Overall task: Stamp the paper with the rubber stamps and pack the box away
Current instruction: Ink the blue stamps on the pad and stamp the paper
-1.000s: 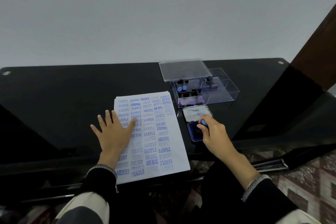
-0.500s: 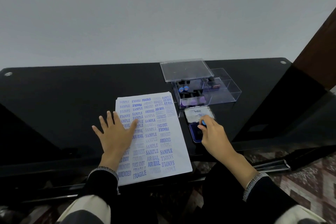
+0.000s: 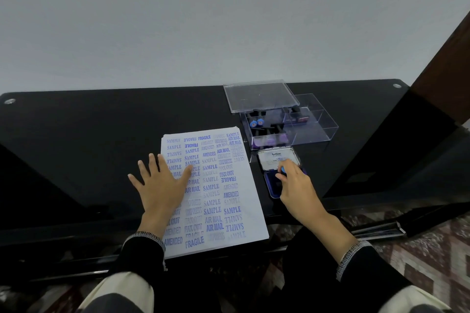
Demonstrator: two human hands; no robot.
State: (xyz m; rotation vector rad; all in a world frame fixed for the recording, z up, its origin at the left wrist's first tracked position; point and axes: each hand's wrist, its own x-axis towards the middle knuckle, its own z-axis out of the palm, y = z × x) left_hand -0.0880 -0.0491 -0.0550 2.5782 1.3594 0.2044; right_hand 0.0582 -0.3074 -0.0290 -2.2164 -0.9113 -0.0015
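A glossy black table (image 3: 76,134) with a mirror-smooth top and metal fixing discs at its far corners fills the view beneath a plain pale wall. On it lies a white rectangular paper (image 3: 223,211), its near end overhanging the table's front edge, crowded with blue stamped words such as SAMPLE, FRAGILE, AIR MAIL and AMENDED, some crisp and some faint, several upside down. The left hand (image 3: 160,188) lies flat on the sheet's left side, fingers straight and spread, pressing it down. Just right of the paper's far corner stands a clear hard-plastic box (image 3: 318,132), divided into compartments that hold black-handled stamps, with its transparent flat lid (image 3: 260,95) resting tilted over the back left part. Directly in front of the box sits an open ink pad (image 3: 273,185), dark blue inside, its hinged white-labelled cover standing back. The right hand (image 3: 296,185) pinches a rubber stamp (image 3: 283,170) with a blue knob, held down on the pad.
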